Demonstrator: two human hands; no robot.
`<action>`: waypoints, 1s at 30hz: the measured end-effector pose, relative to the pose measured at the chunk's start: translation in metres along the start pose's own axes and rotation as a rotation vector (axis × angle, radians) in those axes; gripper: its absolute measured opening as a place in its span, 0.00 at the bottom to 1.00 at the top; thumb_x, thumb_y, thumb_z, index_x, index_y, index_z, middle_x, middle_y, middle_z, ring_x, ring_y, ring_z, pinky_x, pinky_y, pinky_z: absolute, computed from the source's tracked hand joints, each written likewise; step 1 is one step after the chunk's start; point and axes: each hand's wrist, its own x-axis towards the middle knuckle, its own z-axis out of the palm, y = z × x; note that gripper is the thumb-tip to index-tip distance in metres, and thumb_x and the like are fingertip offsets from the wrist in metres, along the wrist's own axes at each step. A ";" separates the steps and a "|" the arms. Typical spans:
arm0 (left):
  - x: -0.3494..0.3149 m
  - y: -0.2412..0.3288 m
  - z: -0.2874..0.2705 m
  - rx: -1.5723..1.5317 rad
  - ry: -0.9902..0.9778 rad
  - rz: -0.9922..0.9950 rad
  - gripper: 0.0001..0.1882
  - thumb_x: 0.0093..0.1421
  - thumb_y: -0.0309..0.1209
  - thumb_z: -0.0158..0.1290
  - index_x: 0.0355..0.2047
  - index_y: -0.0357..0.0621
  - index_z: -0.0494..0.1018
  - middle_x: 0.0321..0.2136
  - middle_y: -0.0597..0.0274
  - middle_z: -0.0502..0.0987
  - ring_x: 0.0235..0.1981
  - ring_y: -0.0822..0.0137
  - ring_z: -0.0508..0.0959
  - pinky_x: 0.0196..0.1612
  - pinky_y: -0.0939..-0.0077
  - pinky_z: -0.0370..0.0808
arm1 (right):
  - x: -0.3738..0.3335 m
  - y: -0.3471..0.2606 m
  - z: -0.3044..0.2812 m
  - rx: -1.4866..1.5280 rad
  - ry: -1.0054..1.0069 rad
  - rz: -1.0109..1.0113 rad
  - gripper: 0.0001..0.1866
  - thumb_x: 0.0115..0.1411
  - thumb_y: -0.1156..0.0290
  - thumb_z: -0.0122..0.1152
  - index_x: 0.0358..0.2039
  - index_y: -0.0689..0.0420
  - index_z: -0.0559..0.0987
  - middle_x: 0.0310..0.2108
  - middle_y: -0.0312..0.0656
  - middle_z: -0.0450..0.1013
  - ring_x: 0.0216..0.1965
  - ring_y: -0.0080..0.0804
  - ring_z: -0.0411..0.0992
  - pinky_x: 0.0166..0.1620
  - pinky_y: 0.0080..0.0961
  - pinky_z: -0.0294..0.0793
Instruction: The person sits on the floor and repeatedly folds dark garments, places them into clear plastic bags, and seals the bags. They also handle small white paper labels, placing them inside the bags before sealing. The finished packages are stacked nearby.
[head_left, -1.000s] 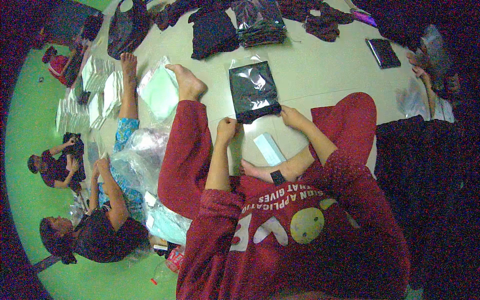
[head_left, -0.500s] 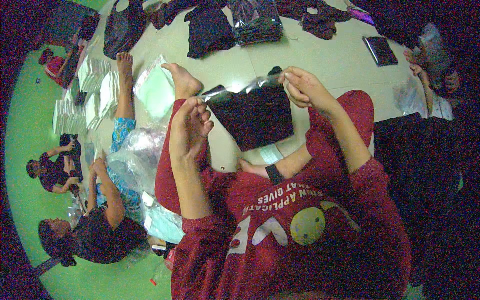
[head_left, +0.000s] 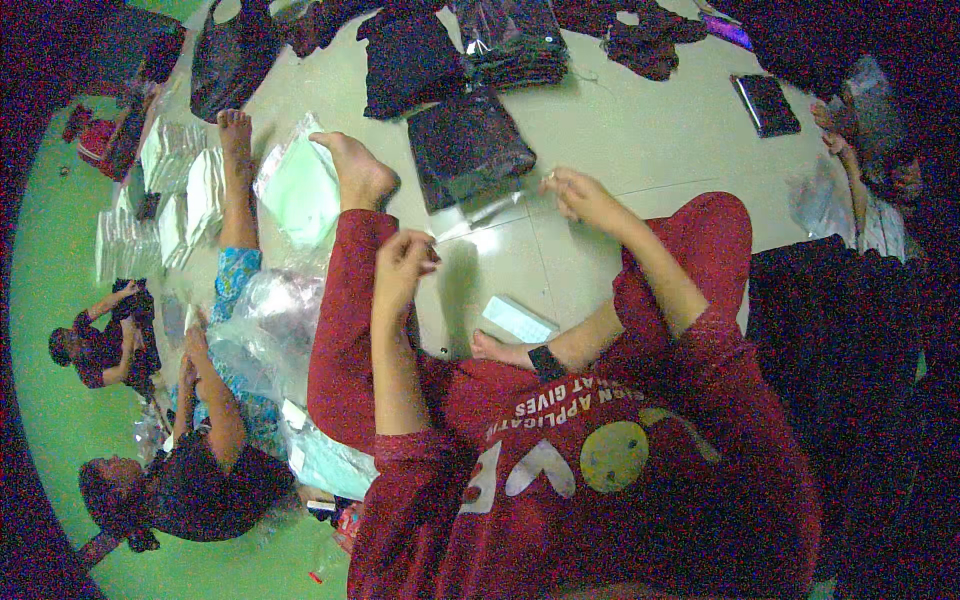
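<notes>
A black folded garment in a clear plastic bag [head_left: 470, 148] lies on the pale floor beyond my hands. Its clear flap [head_left: 492, 210] points back toward me. Near the flap's left corner is my left hand [head_left: 403, 268], slightly blurred, with loosely bent fingers and nothing visible in them. My right hand [head_left: 585, 197] hovers right of the flap, apart from the bag, its fingers loosely curled and seemingly empty. Between my legs, beside my foot, rests a light blue-white rectangular pad or stack [head_left: 520, 318].
Dark garments [head_left: 410, 60] and a stack of bagged ones [head_left: 512, 45] stand farther off. White packets [head_left: 165, 180], a pale green packet [head_left: 303, 185] and crumpled clear plastic [head_left: 285, 300] lie left. A co-worker [head_left: 205, 470] sits left; another's hands [head_left: 835, 130] show right, near a black packet [head_left: 766, 104].
The bagged black garment has left my hands and moved away from me onto the floor. My hands have lowered toward me, and the blue-white pad is now uncovered.
</notes>
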 end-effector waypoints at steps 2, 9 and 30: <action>0.010 -0.019 0.011 0.512 -0.087 -0.183 0.12 0.52 0.35 0.48 0.28 0.37 0.72 0.23 0.53 0.75 0.26 0.63 0.76 0.31 0.73 0.72 | -0.001 0.036 0.018 -0.238 -0.021 0.004 0.18 0.59 0.63 0.41 0.45 0.59 0.68 0.37 0.46 0.71 0.35 0.44 0.70 0.40 0.35 0.68; 0.123 -0.014 0.106 0.988 0.631 0.730 0.32 0.50 0.50 0.48 0.51 0.44 0.61 0.54 0.47 0.55 0.55 0.49 0.55 0.55 0.46 0.48 | -0.011 0.092 0.042 -0.305 0.011 0.121 0.09 0.57 0.70 0.41 0.32 0.58 0.71 0.28 0.49 0.70 0.31 0.46 0.70 0.38 0.35 0.68; 0.113 -0.058 0.140 1.140 0.352 0.596 0.33 0.51 0.54 0.43 0.54 0.51 0.59 0.57 0.54 0.53 0.59 0.52 0.50 0.52 0.34 0.43 | -0.002 0.084 0.031 -0.065 -0.099 0.322 0.10 0.49 0.78 0.44 0.32 0.56 0.72 0.34 0.45 0.69 0.39 0.41 0.68 0.39 0.32 0.67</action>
